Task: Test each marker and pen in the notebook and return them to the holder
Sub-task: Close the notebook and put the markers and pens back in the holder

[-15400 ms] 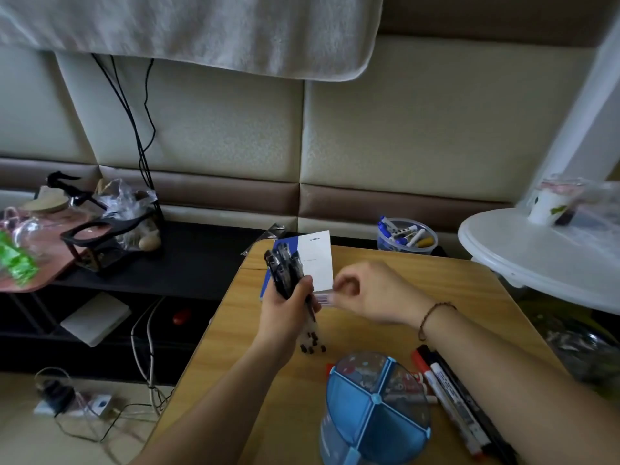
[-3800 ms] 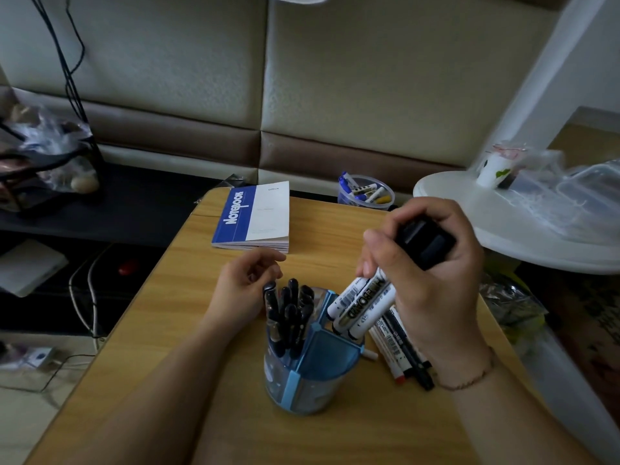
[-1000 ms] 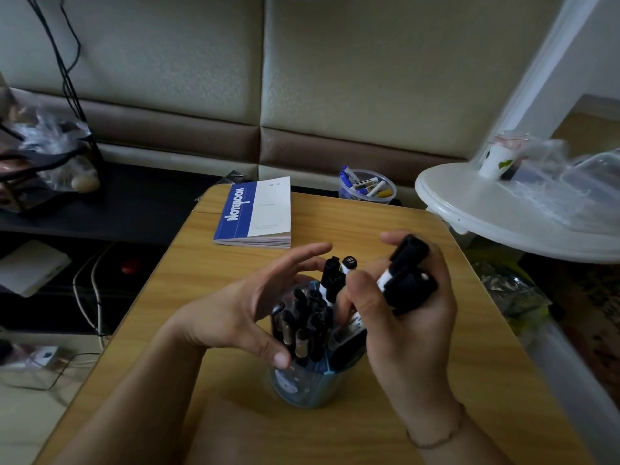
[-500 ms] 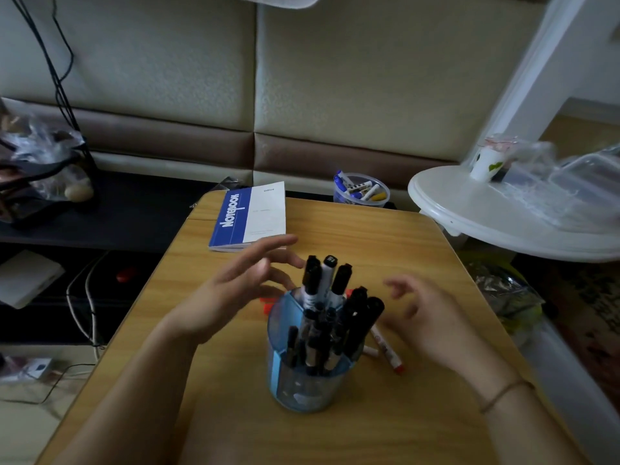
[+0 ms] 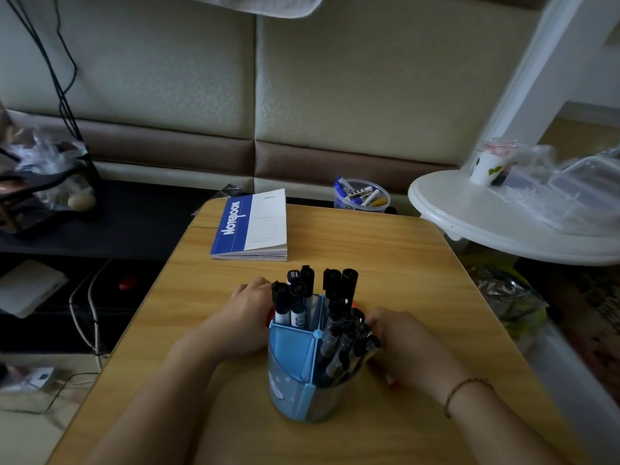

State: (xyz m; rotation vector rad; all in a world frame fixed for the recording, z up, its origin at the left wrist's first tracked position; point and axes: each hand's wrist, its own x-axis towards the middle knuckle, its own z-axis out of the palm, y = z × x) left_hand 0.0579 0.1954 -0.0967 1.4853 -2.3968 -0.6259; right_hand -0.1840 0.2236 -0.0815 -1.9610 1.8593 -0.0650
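A blue divided pen holder (image 5: 293,359) stands on the wooden table (image 5: 402,263), near the front. Black-capped markers (image 5: 298,297) stand in its back-left compartment, and several thin black pens (image 5: 345,347) lean in its right one. My left hand (image 5: 246,317) rests on the table against the holder's left side. My right hand (image 5: 406,347) lies against its right side, on top of a red-capped marker (image 5: 392,384) whose tip peeks out below the palm. The fingertips of both hands are hidden behind the holder. The blue-and-white notebook (image 5: 255,226) lies closed at the table's far edge.
A clear tub of markers (image 5: 361,197) sits behind the table's far edge. A round white side table (image 5: 496,226) with a cup (image 5: 486,164) and plastic boxes stands at the right. A dark low shelf with cables and bags runs along the left.
Both hands have dropped from above the table and closed in on the holder's sides. The right hand now covers the red-capped marker that lay to the holder's right.
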